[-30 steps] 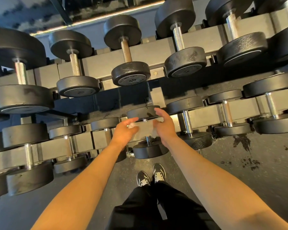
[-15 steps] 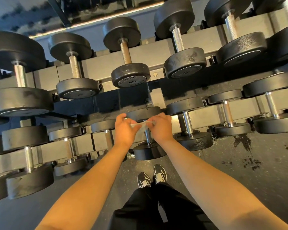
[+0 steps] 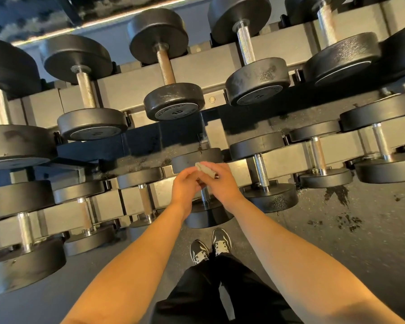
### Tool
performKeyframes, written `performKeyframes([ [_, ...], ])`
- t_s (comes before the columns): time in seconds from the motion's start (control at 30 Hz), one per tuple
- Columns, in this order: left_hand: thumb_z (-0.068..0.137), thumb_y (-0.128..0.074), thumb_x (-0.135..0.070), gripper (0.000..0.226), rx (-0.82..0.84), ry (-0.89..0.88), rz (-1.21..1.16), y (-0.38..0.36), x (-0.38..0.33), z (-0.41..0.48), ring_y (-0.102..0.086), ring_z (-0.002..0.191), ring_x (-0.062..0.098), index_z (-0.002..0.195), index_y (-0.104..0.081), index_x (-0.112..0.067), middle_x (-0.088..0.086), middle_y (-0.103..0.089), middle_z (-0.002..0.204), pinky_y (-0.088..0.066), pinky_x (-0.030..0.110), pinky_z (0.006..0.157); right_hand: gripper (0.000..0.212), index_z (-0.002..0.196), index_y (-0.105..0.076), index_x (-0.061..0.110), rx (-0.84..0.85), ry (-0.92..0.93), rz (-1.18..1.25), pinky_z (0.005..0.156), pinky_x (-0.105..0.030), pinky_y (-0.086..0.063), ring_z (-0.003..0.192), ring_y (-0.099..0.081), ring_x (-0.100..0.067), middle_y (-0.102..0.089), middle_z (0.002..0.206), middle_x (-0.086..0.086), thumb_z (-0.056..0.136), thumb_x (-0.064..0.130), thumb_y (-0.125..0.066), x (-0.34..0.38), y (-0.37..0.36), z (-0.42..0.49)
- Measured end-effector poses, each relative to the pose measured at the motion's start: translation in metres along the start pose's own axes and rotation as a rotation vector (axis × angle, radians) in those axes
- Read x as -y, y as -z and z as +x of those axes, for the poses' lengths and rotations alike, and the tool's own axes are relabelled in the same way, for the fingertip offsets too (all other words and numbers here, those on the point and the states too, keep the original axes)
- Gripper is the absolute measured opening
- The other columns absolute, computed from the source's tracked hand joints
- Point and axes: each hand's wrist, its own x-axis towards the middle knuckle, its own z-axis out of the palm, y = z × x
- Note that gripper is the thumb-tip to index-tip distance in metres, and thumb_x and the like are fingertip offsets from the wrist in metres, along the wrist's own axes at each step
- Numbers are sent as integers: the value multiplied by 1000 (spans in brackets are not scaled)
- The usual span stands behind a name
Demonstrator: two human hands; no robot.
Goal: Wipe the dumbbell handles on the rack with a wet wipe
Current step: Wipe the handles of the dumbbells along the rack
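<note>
The wet wipe is a small folded grey strip held just above the handle of a small dumbbell on the lower tier of the rack, near the middle of that tier. Both hands meet over it. The right hand has its fingers curled, pinching the wipe along its upper side, while the left hand closes in from the other side with fingers bent toward the same strip; whether it truly grips the wipe or only touches it is hard to tell. The wipe seems to be folded or bunched this way so it can wrap the narrow chrome bar, most of which shows bare below the hands. Neighbouring dumbbells sit in their cradles on either side, and heavier ones line the upper tier. Below, the person's shoes stand on the dark floor.
</note>
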Motion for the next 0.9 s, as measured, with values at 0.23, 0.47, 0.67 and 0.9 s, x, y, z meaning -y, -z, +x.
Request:
performKeyframes([
  [0.23, 93, -57, 9, 30, -177, -365, 412, 2, 22, 29, -52, 108, -3, 112, -70, -11, 2, -61, 116, -41, 13, 94, 37, 133, -62, 15, -166, 34, -222, 89, -10, -44, 101, -52, -10, -49, 115, -5, 99, 2, -54, -15, -7, 30],
  [0.47, 98, -51, 7, 51, -234, -378, 513, 21, 44, 69, -41, 123, 0, 145, -45, -10, 2, -43, 145, -28, 12, 113, 26, 124, -61, 13, -376, 53, -195, 98, -29, -49, 114, -54, -15, -56, 128, -6, 98, 12, -60, -26, -21, 82],
  [0.67, 104, -39, 7, 43, -215, -318, 169, 29, 57, 71, -46, 132, 7, 145, -43, -5, 8, -44, 148, -31, 8, 110, 23, 122, -65, 15, -264, 273, -450, 87, -17, -43, 106, -56, -12, -58, 118, -5, 101, 15, -56, -35, -57, 75],
  [0.9, 110, -33, -14, 40, -49, -322, -101, 30, 46, 68, -36, 145, 16, 149, -37, -14, 7, -33, 160, -28, 33, 122, 31, 132, -62, 24, 33, 262, -456, 96, -29, -51, 111, -60, -12, -66, 121, 0, 106, 25, -44, -18, -62, 72],
])
